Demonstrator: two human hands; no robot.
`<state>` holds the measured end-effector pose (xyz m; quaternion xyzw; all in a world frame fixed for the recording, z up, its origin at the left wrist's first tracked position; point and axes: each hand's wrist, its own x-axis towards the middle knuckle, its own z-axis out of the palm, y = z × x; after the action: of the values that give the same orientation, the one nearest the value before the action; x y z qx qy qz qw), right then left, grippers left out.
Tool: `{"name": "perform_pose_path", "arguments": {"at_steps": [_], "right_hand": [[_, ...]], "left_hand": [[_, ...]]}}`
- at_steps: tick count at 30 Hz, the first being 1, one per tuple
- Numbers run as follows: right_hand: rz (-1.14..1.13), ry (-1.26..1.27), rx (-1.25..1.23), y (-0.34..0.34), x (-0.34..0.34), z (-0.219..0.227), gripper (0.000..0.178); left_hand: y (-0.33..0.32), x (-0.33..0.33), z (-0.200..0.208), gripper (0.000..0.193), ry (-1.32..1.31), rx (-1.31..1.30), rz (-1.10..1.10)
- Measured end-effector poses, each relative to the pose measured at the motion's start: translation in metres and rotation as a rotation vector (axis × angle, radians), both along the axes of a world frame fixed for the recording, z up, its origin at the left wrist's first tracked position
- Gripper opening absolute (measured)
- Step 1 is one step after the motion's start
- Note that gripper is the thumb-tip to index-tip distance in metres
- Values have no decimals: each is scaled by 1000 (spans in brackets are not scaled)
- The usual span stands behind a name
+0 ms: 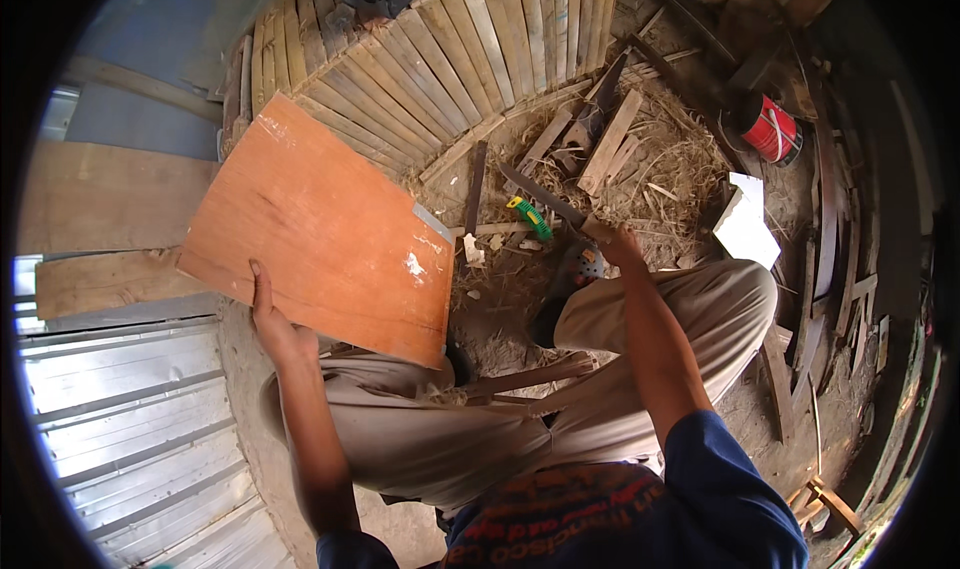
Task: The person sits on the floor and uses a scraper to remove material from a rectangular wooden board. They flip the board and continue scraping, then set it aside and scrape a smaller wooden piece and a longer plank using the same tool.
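Observation:
My left hand (283,331) grips the lower left edge of an orange-brown plywood board (320,229), thumb on its face. The board is tilted over my left leg, with a pale scuffed patch near its right edge. My right hand (626,249) is closed round the wooden handle of a machete (545,199). Its long dark blade points away to the upper left, apart from the board. Just beyond my right foot, a green and yellow tool handle (530,219) lies on the ground; I cannot make out the rest of that tool.
A slatted wooden partition (440,64) curves across the far side. Wood offcuts (610,141) and shavings litter the dirt floor ahead. To the right are a red bucket (770,129) and a white sheet piece (748,221). Corrugated metal (140,409) stands at the left.

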<state>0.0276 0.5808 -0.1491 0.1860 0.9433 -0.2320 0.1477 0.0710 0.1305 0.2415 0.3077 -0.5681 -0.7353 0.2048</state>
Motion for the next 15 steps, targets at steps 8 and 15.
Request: {"name": "perform_pose_path", "arguments": {"at_steps": [8, 15], "right_hand": [[103, -220, 298, -14, -5, 4, 50], [435, -191, 471, -15, -34, 66, 36]], "left_hand": [[11, 7, -39, 60, 25, 51, 60], [10, 6, -74, 54, 67, 155, 71]]}}
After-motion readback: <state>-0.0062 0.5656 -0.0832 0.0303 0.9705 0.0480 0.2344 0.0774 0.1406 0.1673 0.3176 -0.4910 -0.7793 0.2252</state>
